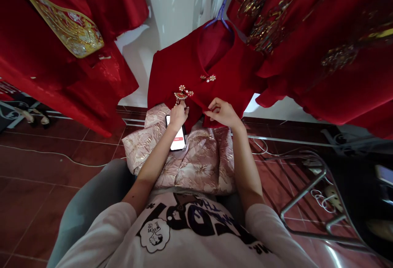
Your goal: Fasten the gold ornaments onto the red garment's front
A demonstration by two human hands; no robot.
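A red jacket (181,65) hangs from a purple hanger (221,16), its lower front over my lap. Gold and pearl flower ornaments (211,78) decorate its front. My left hand (179,115) is closed at a red and gold fan-shaped ornament (181,95) on the jacket; its fingertips are at the lower edge. My right hand (223,113) pinches the jacket's front edge between thumb and fingers. Beneath the hands, pink brocade fabric (199,163) covers my lap. A lit phone (177,142) lies on it, partly hidden by my left forearm.
Red embroidered garments (92,75) hang at the left, and more red garments (307,63) at the right. A metal-framed chair (302,192) stands at right. White cables (70,159) cross the tiled floor (33,186).
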